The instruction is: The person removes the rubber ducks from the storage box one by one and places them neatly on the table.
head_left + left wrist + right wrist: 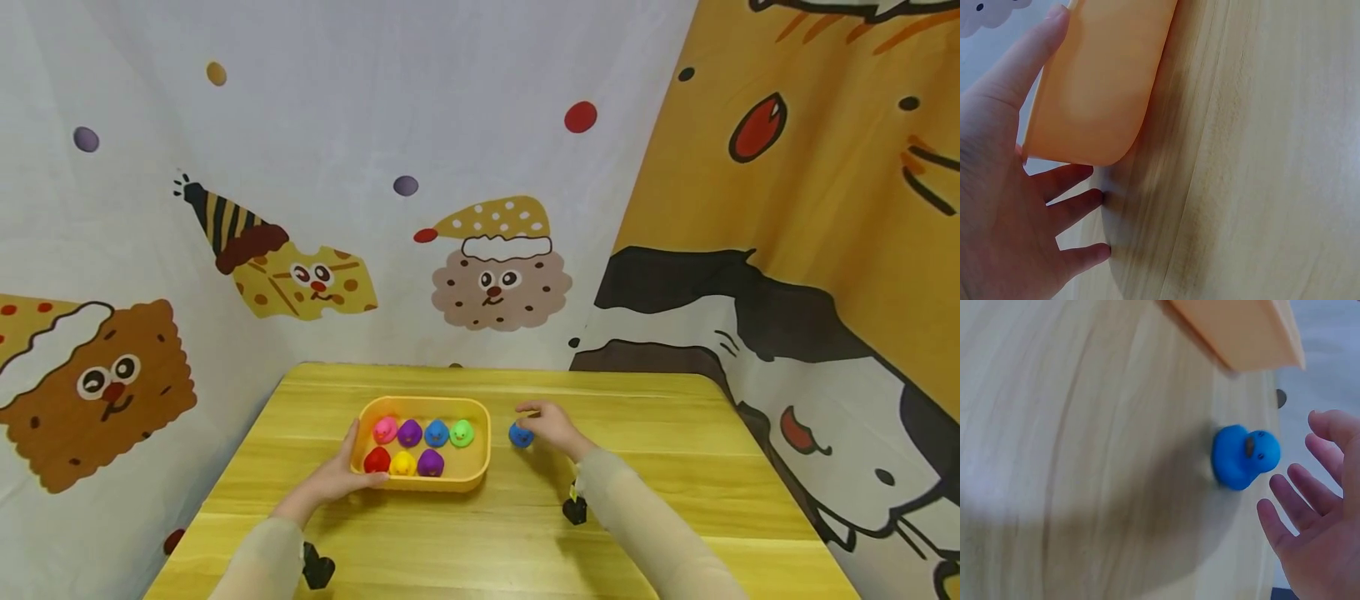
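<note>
A yellow-orange plastic box [471, 477] stands on the table with several small rubber ducks in it. My left hand [333, 482] is at its near left corner, thumb along the front rim and fingers by the left side. In the left wrist view, that hand [1007, 187] has its fingers spread beside the box wall [1094, 81]. Right of the box, a blue rubber duck [1238, 456] sits upright on the table. My right hand [553, 427] hovers over it, and the right wrist view has the fingers parted and apart from the duck.
In the box, pink [385, 430], purple [409, 432], blue [437, 432] and green [462, 432] ducks make the back row. Red [377, 460], yellow [402, 463] and purple [431, 462] ones sit in front. A printed cloth [480, 125] hangs behind the wooden table [480, 550].
</note>
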Motion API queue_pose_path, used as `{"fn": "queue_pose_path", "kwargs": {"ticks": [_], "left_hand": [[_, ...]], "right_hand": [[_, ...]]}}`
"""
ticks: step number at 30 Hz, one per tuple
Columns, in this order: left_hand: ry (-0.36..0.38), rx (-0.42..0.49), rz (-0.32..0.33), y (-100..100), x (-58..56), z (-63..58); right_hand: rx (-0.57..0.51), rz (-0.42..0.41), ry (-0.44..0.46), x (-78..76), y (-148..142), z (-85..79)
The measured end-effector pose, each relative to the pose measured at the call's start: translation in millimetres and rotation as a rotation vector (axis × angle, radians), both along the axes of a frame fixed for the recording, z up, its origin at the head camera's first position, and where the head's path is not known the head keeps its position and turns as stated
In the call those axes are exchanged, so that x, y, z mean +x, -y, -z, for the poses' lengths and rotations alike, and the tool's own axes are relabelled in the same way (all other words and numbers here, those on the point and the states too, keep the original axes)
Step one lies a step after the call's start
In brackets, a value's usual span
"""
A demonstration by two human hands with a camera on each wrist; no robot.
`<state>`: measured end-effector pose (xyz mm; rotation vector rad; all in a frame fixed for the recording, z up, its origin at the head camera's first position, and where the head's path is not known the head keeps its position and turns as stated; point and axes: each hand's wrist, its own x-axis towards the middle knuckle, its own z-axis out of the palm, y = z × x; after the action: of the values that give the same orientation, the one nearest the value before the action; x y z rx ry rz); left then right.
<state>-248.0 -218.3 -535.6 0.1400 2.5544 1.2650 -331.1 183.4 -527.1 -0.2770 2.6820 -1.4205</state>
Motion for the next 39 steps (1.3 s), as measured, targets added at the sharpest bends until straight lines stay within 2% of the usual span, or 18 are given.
{"fn": "queue_pose_path", "kwargs": {"ticks": [5, 15, 22, 31, 39], "left_hand": [[-0.001, -0.009, -0.006, 2.4, -1.5, 0.9], [-0.003, -0.001, -0.011, 5.5, -0.5, 1.4], [-0.008, 0.018, -0.001, 6.5, -0.2, 0.2], [-0.004, 0.035, 0.002, 4.0, 1.5, -1.4], [-0.006, 0.028, -0.003, 1.0, 2.2, -1.2]], "right_hand": [[0.007, -0.012, -0.026, -5.8, 11.0, -8.3], [0.030, -0.062, -0.005, -13.4, 39.9, -23.5], [0.045, -0.104, 0.012, -11.1, 61.8, -24.6], [0.057, -0.133, -0.056, -7.0, 77.5, -22.4], [0.018, -0.099, 0.023, 2.1, 87.9, -24.7]]}}
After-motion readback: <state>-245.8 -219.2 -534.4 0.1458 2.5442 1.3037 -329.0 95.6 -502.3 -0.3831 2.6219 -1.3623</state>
